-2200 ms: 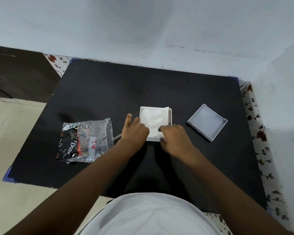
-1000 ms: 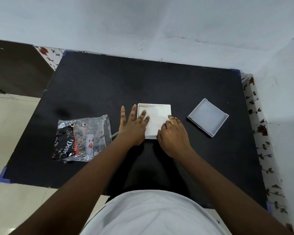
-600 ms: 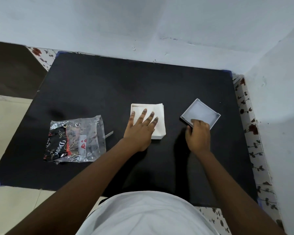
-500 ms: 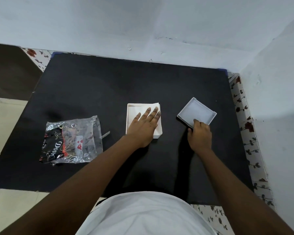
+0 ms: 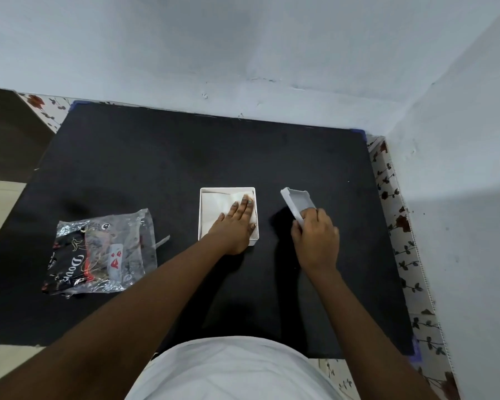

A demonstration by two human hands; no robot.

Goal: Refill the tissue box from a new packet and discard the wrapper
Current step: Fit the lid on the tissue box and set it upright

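Observation:
A white square tissue box (image 5: 203,215) sits mid-table with white tissues (image 5: 217,206) filling it. My left hand (image 5: 237,223) lies flat on the tissues, fingers together and stretched out. To the right, my right hand (image 5: 315,238) grips the near edge of the box's grey lid (image 5: 296,201), which is tilted up off the table. The empty clear and black packet wrapper (image 5: 101,252) lies flat on the left side of the table, apart from both hands.
The black table top (image 5: 156,157) stands against a pale wall at the back and right. A floral-patterned strip (image 5: 399,235) runs along its right edge. Floor and a dark panel (image 5: 9,134) show at the left.
My right hand left the box, reached to the lid and has lifted and tilted it. My left hand went from tucking tissues to pressing flat on them.

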